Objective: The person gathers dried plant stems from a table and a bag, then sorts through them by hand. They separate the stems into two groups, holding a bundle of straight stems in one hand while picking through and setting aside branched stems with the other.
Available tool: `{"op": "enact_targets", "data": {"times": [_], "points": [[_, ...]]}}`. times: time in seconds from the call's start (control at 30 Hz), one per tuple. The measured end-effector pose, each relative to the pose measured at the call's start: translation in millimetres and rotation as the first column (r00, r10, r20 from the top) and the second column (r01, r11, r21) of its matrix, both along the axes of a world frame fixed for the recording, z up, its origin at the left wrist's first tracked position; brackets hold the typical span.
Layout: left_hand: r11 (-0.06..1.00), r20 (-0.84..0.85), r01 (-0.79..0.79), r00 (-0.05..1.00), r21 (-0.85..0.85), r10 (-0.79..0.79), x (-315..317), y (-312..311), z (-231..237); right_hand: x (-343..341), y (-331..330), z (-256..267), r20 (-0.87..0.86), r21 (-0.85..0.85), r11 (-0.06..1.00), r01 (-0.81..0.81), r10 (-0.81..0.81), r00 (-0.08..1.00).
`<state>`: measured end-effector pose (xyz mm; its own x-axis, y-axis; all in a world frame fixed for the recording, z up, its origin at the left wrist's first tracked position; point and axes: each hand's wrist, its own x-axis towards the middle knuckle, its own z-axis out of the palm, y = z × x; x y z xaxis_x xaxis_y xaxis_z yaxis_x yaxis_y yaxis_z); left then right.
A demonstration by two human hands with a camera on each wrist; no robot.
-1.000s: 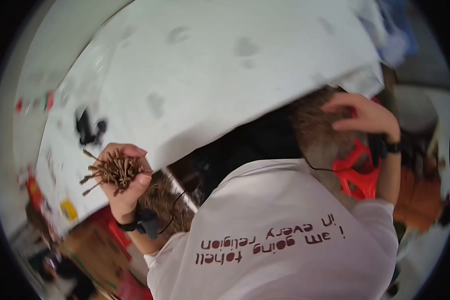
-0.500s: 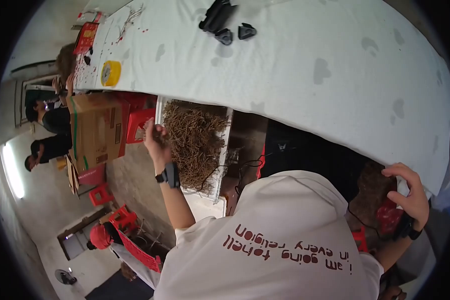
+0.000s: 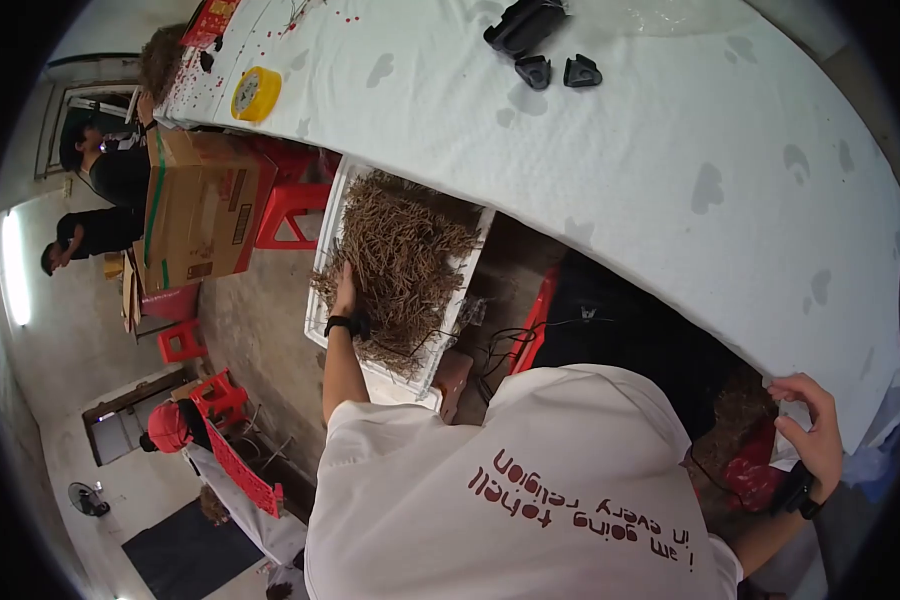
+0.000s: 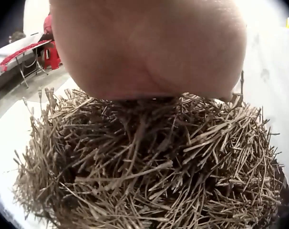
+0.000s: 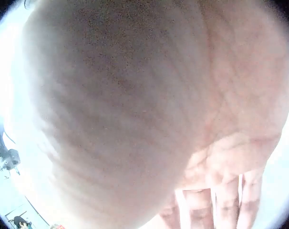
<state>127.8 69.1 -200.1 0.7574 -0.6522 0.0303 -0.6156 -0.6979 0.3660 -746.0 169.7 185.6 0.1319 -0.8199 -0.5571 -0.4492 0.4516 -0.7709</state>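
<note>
My left hand (image 3: 346,292) is at the left part of a heap of thin brown stems (image 3: 410,240), which fills a white foam box (image 3: 432,372). In the left wrist view, the palm (image 4: 149,47) is low over the stems (image 4: 149,167), some with knobby ends. Its fingers are hidden, so I cannot tell whether they grip any stems. By the table's right front edge is my right hand (image 3: 818,430), fingers loosely bent and thumb apart. In the right wrist view its fingers (image 5: 225,205) are extended, with nothing in the palm.
A white-clothed table (image 3: 630,140) spans the front, carrying a yellow tape roll (image 3: 256,94) and black device parts (image 3: 530,30). Left of the foam box are a red stool (image 3: 292,215) and a cardboard box (image 3: 202,205). Black cables (image 3: 500,345) run beside the foam box; other people are farther off.
My left hand, earlier holding a bundle of brown stems over the table, has moved down to the heap in the foam box. My right hand stays near the table edge. The view has swung left.
</note>
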Motion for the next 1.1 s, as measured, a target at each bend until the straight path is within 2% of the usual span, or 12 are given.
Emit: {"op": "enact_targets", "data": {"times": [0.1,0.17,0.27,0.3,0.5,0.6,0.73,0.8,0.83,0.97,1.07,1.1], "points": [[0.995,-0.162,0.032,0.987,0.097,-0.016,7.6,-1.9,-22.3,-0.5,-7.6,3.7,-0.016,-0.004,1.000,-0.012,0.012,1.000],[0.993,-0.321,0.057,0.947,0.107,-0.019,-3.2,-3.7,28.0,0.0,-10.5,10.1,-0.015,-0.023,0.998,-0.064,0.064,0.998],[0.955,-0.185,0.216,0.966,0.205,-0.178,-39.7,-14.5,103.4,-3.7,-18.7,16.8,-0.014,-0.060,0.993,-0.102,0.101,0.995],[0.942,-0.326,0.278,0.923,0.190,-0.206,-48.8,-20.6,123.8,-4.3,-20.9,17.3,0.002,-0.074,0.992,-0.105,0.105,0.994],[0.894,0.095,0.405,0.899,0.190,-0.428,-24.1,-50.3,156.1,-20.4,-32.9,16.5,0.007,-0.190,0.978,-0.081,0.084,0.996],[0.892,0.311,0.434,0.836,0.128,-0.452,-111.9,-68.2,222.9,-27.6,-35.5,18.1,-0.045,-0.225,0.972,-0.061,0.052,0.998],[0.676,0.184,0.736,0.668,-0.022,-0.721,-221.1,-101.4,298.3,-32.9,-24.9,14.5,-0.048,-0.278,0.960,0.027,-0.041,0.998],[0.583,-0.172,0.801,0.560,-0.138,-0.810,-305.4,-100.8,341.5,-37.3,-11.7,10.0,0.008,-0.323,0.939,0.122,-0.127,0.992],[0.548,-0.165,0.823,0.526,-0.145,-0.834,-341.5,-96.0,357.4,-41.7,0.4,6.6,0.008,-0.332,0.930,0.160,-0.167,0.986],[0.130,-0.224,0.983,0.099,-0.128,-0.969,-448.3,-81.3,379.0,-61.2,53.4,0.2,0.212,-0.397,0.782,0.480,-0.431,0.877],[-0.097,-0.244,0.988,-0.124,-0.120,-0.962,-507.6,-68.0,389.7,-89.1,111.0,-8.6,0.236,-0.474,0.516,0.714,-0.706,0.667],[-0.184,-0.240,0.976,-0.208,-0.118,-0.948,-527.7,-61.5,393.7,-106.6,131.9,-22.3,0.287,-0.558,0.327,0.762,-0.787,0.547]]}}
